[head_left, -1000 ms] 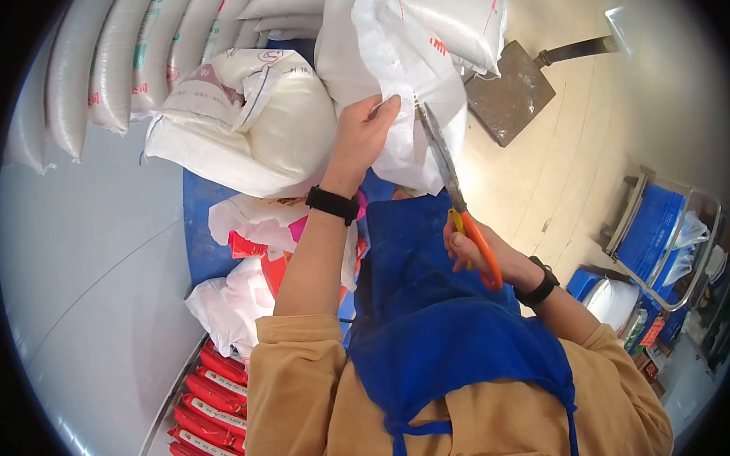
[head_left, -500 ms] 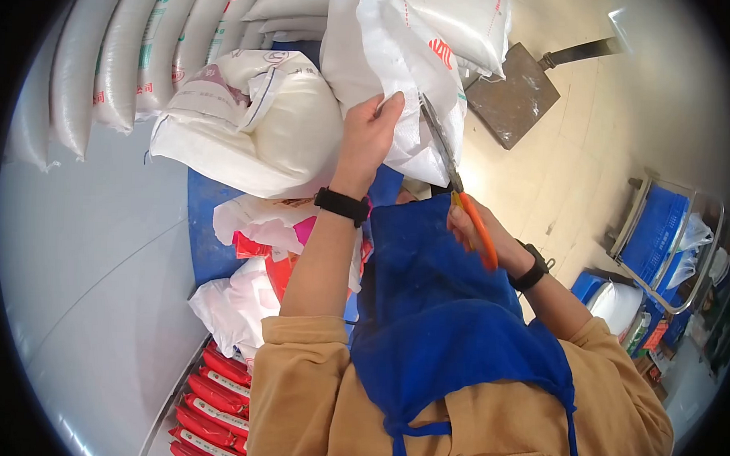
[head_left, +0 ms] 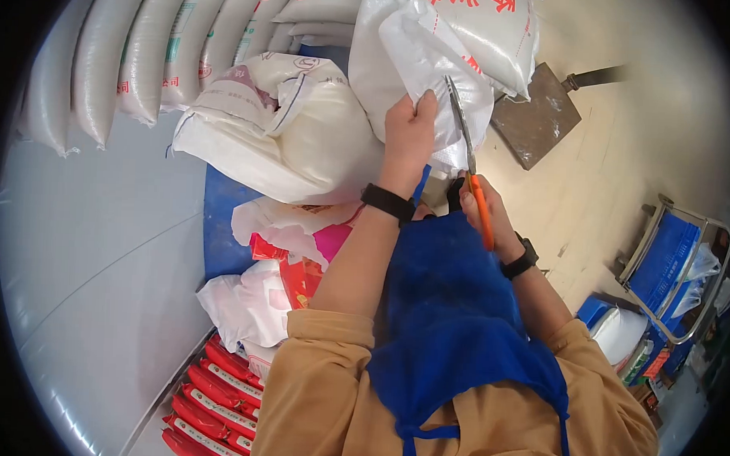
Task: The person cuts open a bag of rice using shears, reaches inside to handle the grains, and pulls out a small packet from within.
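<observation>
My left hand point(head_left: 409, 131) grips the loose top of a white woven sack point(head_left: 376, 61), thumb and fingers closed on the fabric. In my right hand point(head_left: 492, 215) is a pair of scissors point(head_left: 463, 125) with orange handles. Its blades point up and away from me, lying close over the sack just right of my left thumb. Left of this sack sits another white sack point(head_left: 324, 142) with its top folded open. A full white sack with red print point(head_left: 492, 27) lies behind the one I grip.
Several filled sacks point(head_left: 137, 67) stand in a row along the left wall. Red packets point(head_left: 214, 404) are stacked low at left, below crumpled white bags point(head_left: 246, 304). A dark platform with a bar point(head_left: 538, 117) rests on the floor at right, and a metal cart point(head_left: 666, 250) stands farther right.
The view has shifted, so the scene sits farther right. The scissors have turned more upright beside the sack's edge. My left hand still grips the sack.
</observation>
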Demonstrator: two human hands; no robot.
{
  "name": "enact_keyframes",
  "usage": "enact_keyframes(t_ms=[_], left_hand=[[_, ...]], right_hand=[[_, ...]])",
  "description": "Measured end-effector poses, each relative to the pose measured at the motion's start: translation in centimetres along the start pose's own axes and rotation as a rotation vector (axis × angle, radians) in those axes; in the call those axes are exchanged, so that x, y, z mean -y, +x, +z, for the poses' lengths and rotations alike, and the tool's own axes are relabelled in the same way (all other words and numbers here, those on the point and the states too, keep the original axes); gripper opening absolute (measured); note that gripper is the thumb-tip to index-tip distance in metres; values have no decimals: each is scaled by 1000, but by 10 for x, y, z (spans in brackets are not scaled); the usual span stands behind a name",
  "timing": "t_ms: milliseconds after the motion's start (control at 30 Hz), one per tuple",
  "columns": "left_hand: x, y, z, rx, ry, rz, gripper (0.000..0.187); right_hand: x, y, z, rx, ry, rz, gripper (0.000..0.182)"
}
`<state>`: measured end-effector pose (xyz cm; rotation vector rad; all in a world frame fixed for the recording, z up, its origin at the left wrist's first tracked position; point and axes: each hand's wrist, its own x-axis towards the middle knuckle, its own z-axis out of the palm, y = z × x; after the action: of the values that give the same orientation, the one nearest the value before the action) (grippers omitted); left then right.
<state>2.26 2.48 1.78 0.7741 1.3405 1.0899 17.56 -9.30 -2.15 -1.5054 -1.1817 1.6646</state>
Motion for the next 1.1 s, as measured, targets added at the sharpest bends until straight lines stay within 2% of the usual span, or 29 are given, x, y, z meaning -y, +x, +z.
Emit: enact_keyframes(t_ms=[67, 167, 267, 300, 333, 400, 433, 500, 567, 600, 633, 700, 767, 867, 900, 967, 1100], left_hand=[[8, 2, 1, -3, 97, 125, 29], [12, 2, 7, -64, 248, 295, 27], [-6, -3, 9, -65, 470, 206, 25], [4, -5, 5, 26, 690, 489, 24], [25, -10, -1, 120, 905, 775, 24], [96, -73, -6, 98, 788, 371, 22], [93, -71, -14, 92, 694, 291, 22], [76, -66, -47, 69, 497, 127, 23], [19, -43, -41, 151, 435, 108, 23], [-1, -34, -33, 199, 390, 102, 23], [-7, -30, -28, 208, 279, 95, 23], [-5, -27, -29, 204, 268, 78, 24], [6, -28, -33, 194, 273, 64, 25], [15, -25, -34, 187, 333, 54, 29], [8, -21, -31, 176, 371, 35, 30], [1, -12, -25, 148, 450, 31, 33], [-1, 3, -24, 116, 521, 138, 36]], right_hand=[[-10, 9, -1, 0, 4, 14, 43], [9, 10, -6, 37, 60, 31, 43], [11, 20, -11, 35, -64, 71, 43], [10, 29, -12, -45, -152, -129, 40], [43, 53, -20, -80, 51, -240, 33], [111, 100, -38, -81, 450, -487, 24], [154, 116, -57, -94, 443, -641, 26], [220, 131, -96, -134, 159, -764, 30], [251, 126, -123, -178, -90, -698, 35], [251, 115, -126, -193, -178, -650, 38], [245, 100, -113, -212, -255, -557, 37], [209, 74, -76, -243, -345, -383, 41], [163, 68, -60, -229, -279, -271, 47], [147, 61, -42, -152, -273, -232, 50], [152, 62, -34, -126, -292, -273, 49], [151, 70, -30, -63, -391, -201, 45], [144, 79, -33, 6, -459, -192, 42]])
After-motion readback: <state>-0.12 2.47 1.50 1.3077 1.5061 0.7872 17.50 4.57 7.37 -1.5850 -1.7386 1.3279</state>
